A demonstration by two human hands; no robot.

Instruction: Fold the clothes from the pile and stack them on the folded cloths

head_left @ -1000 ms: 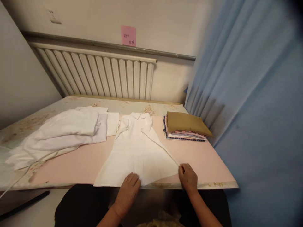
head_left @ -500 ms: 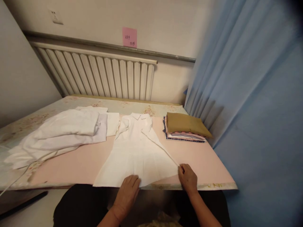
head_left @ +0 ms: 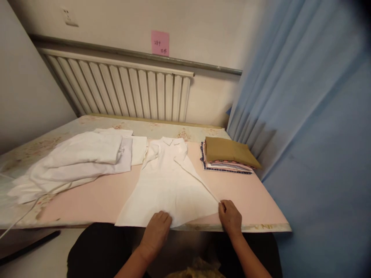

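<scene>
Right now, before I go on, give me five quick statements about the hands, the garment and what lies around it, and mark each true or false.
1. The left hand and the right hand both touch the white garment. True.
2. The garment lies with its neck end nearest the hands. False: its collar is at the far end.
3. A folded stack topped with olive-brown cloth lies to the right of the garment. True.
4. The right hand rests on that stack. False: it grips the garment's edge.
5. Loose white cloth lies to the left of the garment. True.
</scene>
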